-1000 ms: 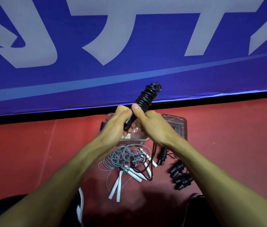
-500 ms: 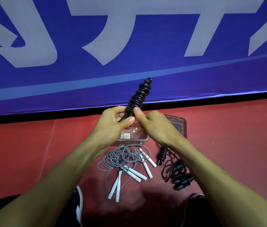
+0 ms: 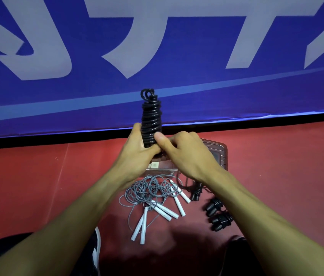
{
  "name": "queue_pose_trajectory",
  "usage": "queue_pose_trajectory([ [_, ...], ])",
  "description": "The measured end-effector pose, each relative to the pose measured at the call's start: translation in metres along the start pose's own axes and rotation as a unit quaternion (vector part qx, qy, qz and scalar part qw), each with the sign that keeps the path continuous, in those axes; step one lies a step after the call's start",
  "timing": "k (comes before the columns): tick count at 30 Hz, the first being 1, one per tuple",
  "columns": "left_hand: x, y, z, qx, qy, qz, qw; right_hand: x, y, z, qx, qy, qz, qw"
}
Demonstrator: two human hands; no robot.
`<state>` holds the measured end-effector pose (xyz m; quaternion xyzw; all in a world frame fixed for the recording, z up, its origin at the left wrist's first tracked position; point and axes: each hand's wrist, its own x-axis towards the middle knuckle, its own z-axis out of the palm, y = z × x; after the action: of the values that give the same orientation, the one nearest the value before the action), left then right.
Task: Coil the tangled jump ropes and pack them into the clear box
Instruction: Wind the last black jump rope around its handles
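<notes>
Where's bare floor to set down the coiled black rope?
Bare red floor lies left of the grey rope tangle, and right of the black handles. Crowded: between the clear plastic box and the white handles.

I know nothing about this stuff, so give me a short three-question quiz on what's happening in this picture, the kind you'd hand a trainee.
1. True or false: both hands grip the black coiled rope, which stands roughly upright.
2. Which colour are the handles of the grey rope tangle on the red floor? A) white B) yellow C) green
3. Fill in: the clear box lies on the floor, partly hidden behind the ____.

Key
1. True: the left hand and right hand both hold its lower end.
2. A.
3. Hands.
</notes>
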<state>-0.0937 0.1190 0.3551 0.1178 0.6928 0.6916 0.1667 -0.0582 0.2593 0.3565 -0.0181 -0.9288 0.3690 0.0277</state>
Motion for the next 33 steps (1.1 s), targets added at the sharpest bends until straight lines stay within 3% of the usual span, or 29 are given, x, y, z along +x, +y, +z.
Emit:
queue_pose_trajectory([
  [3,0.004,-0.007,-0.003,0.048,-0.019,0.002,0.999,0.000,0.002,0.006,-0.080,0.009,-0.003,0.997],
  [8,0.002,-0.009,-0.005,0.161,-0.079,0.030,0.983,-0.007,-0.004,0.001,-0.040,-0.019,0.000,0.999],
  [18,0.006,0.000,-0.020,-0.019,-0.196,-0.070,0.978,0.000,0.008,-0.019,0.071,-0.108,0.016,0.991],
  [27,0.008,-0.002,-0.013,0.012,-0.025,-0.016,0.999,0.000,0.008,-0.011,0.050,-0.049,0.037,0.997],
  [33,0.007,-0.008,-0.010,0.093,-0.029,0.017,0.995,0.000,0.004,-0.007,0.101,-0.068,0.040,0.992],
])
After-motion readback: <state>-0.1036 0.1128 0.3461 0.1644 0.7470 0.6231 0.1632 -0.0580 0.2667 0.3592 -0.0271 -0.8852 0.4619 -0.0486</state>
